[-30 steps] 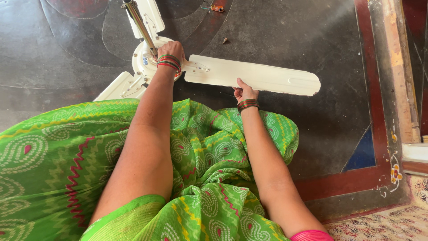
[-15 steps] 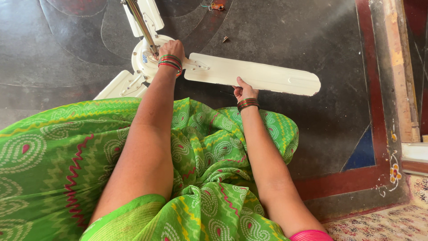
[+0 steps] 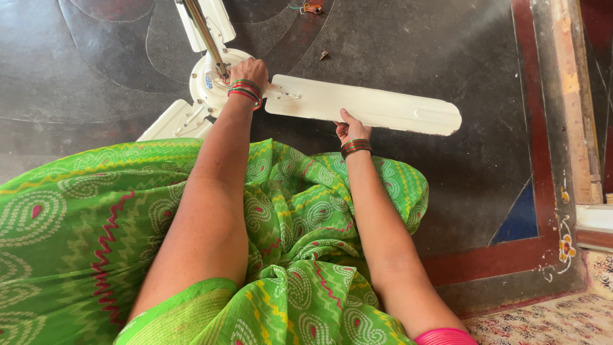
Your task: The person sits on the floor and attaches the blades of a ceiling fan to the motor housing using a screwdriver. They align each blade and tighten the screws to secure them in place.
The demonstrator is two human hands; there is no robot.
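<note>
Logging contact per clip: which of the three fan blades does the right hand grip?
The right hand grips the long cream blade pointing right across the dark floor. The top blade and lower-left blade lie untouched.

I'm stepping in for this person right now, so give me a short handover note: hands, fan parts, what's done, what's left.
Left hand: resting on the white ceiling fan motor hub on the dark floor, beside the metal downrod.
Right hand: gripping the near edge of the long cream fan blade that points right.
Things: this blade meets the hub at its bracket end; two other blades stick out from the hub. A small loose piece lies on the floor beyond.
Done: fan laid down, steadied.
Left: whether the blade's screws are in cannot be seen; check them.
</note>
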